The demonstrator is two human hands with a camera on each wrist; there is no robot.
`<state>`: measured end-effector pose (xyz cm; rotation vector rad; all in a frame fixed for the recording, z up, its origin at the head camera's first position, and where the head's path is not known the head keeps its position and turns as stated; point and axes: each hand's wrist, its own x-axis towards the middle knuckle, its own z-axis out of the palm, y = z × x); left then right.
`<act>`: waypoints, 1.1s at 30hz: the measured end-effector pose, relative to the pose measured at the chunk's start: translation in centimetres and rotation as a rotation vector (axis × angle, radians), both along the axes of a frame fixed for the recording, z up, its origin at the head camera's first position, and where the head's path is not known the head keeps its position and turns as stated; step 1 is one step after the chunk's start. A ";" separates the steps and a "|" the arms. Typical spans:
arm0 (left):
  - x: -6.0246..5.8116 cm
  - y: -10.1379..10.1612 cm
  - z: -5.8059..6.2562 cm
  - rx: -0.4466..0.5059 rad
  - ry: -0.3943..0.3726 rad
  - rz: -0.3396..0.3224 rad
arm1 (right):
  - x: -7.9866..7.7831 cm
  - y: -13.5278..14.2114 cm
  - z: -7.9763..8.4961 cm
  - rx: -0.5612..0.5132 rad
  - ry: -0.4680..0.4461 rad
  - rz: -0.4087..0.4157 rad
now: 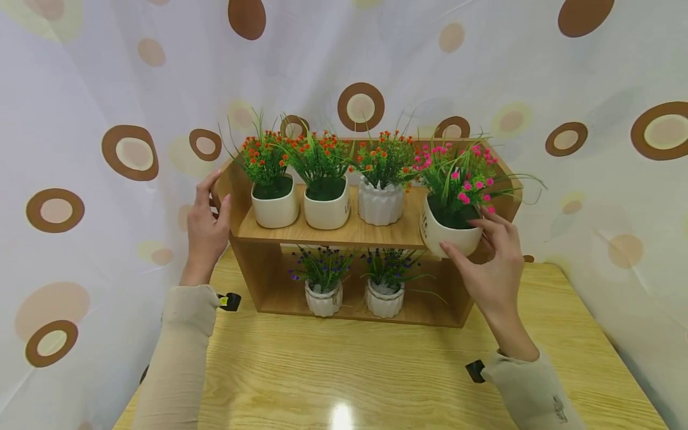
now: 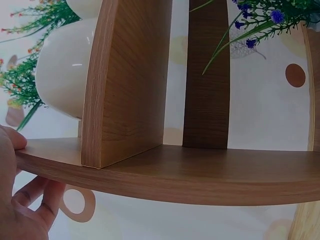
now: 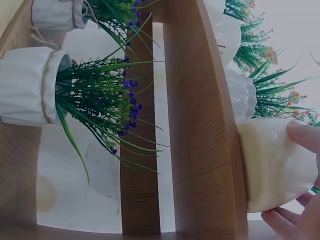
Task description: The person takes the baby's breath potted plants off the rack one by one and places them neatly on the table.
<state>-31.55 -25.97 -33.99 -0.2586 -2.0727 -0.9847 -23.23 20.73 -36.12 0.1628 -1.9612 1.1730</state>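
Observation:
My right hand (image 1: pixel 497 269) holds a white pot with pink flowers (image 1: pixel 454 233), thumb at its front and fingers round its right side. The pot is tilted at the right end of the upper shelf, its base overhanging the front edge in the right wrist view. At the other end, my left hand (image 1: pixel 206 230) grips the side panel (image 2: pixel 200 192) of the wooden shelf rack (image 1: pixel 333 239), thumb on the inner face and fingers outside. Left of the pink one stand a ribbed white pot (image 1: pixel 380 203) and two smooth white pots (image 1: pixel 326 206), all with orange flowers.
On the lower shelf stand two ribbed white pots (image 1: pixel 323 297) with purple flowers and twine round their rims. The rack rests on a wooden table (image 1: pixel 344 370). Behind it hangs a white curtain (image 1: pixel 333 54) with brown circles.

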 end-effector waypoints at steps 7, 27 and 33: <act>-0.2 -0.2 -0.2 0.003 0.017 0.002 | 1.3 0.3 0.0 0.013 0.012 -0.008; -0.2 -0.1 -0.2 -0.003 0.033 -0.004 | 5.2 1.5 -1.1 -0.024 0.090 0.025; -0.4 -0.1 -0.3 -0.010 0.035 -0.006 | 6.9 2.0 -1.9 -0.008 0.087 0.016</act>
